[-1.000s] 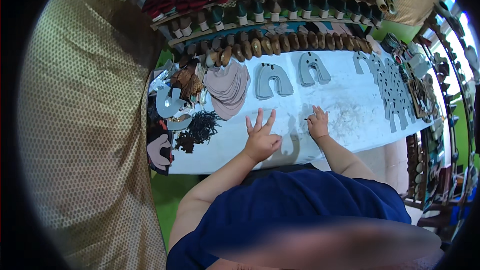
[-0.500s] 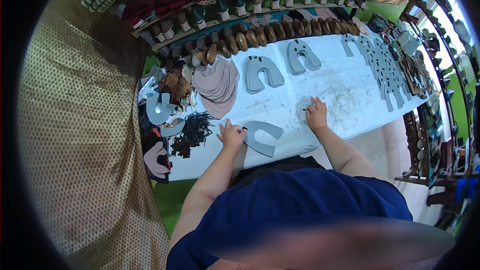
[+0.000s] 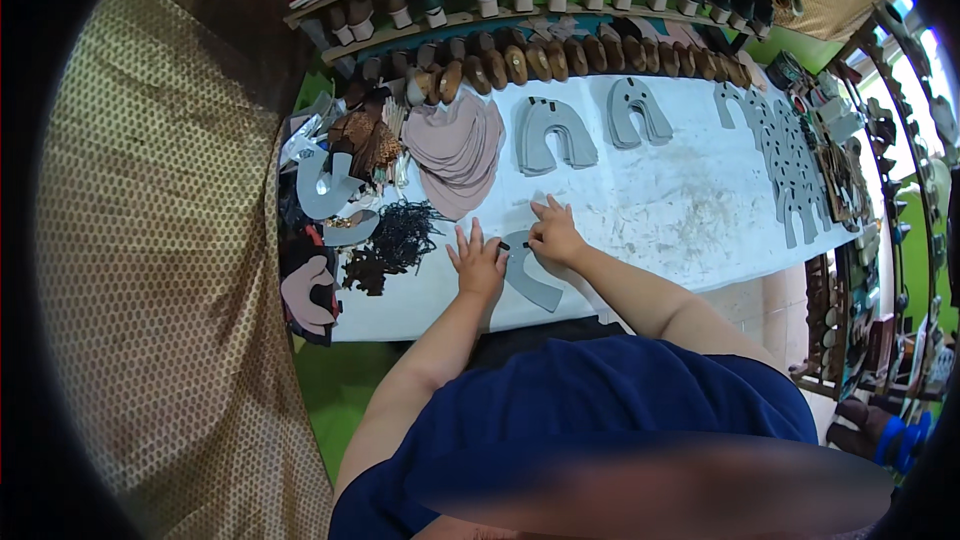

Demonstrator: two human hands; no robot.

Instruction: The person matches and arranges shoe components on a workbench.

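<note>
A grey U-shaped shoe-upper piece (image 3: 538, 285) lies flat near the table's front edge, partly covered by my right hand. My left hand (image 3: 478, 262) rests at its left end, fingers spread, with the thumb beside a small black strip (image 3: 503, 246). Over the piece's upper part, my right hand (image 3: 555, 233) pinches another small black strip (image 3: 527, 245) against it, the other fingers loosely stretched. Just left of my left hand is a tangled heap of black strips (image 3: 398, 248).
Pinkish cut pieces (image 3: 455, 155) fan out behind my left hand. Two stacks of grey U-shaped pieces (image 3: 553, 140) stand farther back, with more grey pieces (image 3: 790, 165) overlapping at right. Wooden shoe lasts (image 3: 515, 65) line the back edge. A patterned curtain (image 3: 170, 290) hangs at left.
My right hand has moved left from the open tabletop onto the grey piece. My left hand has shifted slightly and its fingers have spread. The view has turned a little.
</note>
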